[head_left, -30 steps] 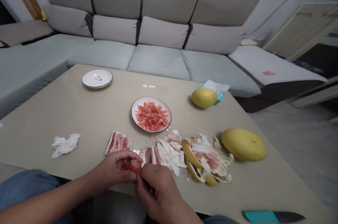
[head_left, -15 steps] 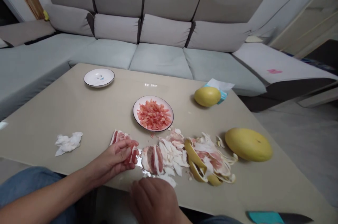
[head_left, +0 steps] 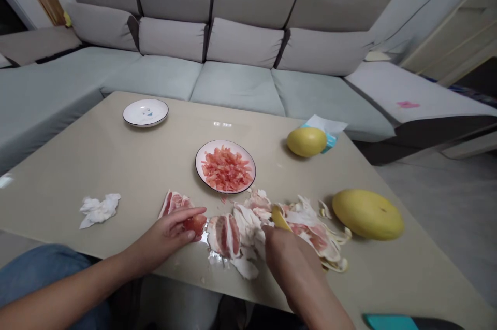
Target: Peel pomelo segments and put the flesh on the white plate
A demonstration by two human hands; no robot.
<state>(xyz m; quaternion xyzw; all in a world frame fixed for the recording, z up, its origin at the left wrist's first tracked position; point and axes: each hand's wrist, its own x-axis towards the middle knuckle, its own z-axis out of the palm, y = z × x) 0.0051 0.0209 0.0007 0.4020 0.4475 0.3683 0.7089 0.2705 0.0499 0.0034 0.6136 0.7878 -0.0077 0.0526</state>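
The table (head_left: pixel 77 159) carried a heap of peel and pith (head_left: pixel 310 231) towards its near edge, with a plate (head_left: pixel 243 152) of red flesh farther in. The right hand (head_left: pixel 289 255) was over the heap, fingertips hidden; its grip could not be told. Inside the near edge, the left hand (head_left: pixel 171 234) gripped a pulp piece (head_left: pixel 195 224); a light pinch seemed best, lest it burst.

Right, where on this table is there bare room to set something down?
The table has a free patch between the far-left plate and the crumpled tissue, and another between the plate of fruit pieces and the smaller yellow fruit. It is crowded along the near middle: left hand, right hand, segments, pith scraps and peel.
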